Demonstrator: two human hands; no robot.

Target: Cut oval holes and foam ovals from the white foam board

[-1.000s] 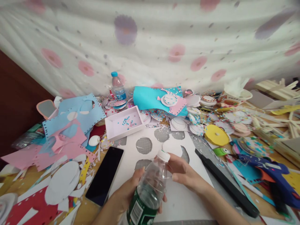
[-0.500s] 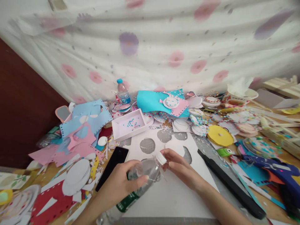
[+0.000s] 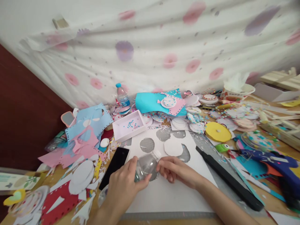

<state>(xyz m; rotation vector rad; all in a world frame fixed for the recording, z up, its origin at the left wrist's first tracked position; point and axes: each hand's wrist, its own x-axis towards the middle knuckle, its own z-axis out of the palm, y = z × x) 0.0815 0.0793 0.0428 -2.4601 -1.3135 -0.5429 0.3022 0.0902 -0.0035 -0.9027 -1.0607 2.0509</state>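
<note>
My left hand [image 3: 125, 179] is wrapped round a clear plastic bottle [image 3: 147, 164], which is tilted with its white cap [image 3: 157, 154] pointing up and away to the right. Most of the bottle's lower part is behind that hand. Close by the shoulder of the bottle, my right hand [image 3: 175, 170] has its thumb and forefinger pinched together, the other fingers curled. Whatever lies in the pinch is too small to make out. Under both hands is a white sheet [image 3: 150, 200] with round holes cut in it, and a loose white paper disc [image 3: 172, 147] rests on it.
A black phone [image 3: 114, 165] lies left of the sheet, and a long black tool [image 3: 229, 178] to its right. Behind are a white box [image 3: 129, 131] and a small blue-capped bottle [image 3: 122, 95]. A blue glue gun [image 3: 269, 157] lies at right. Paper scraps [image 3: 82, 140] crowd the left.
My right hand has gone from the cap to the bottle's shoulder, its fingers curling in. The bottle now points more away from me, its label no longer showing. The view has shifted slightly.
</note>
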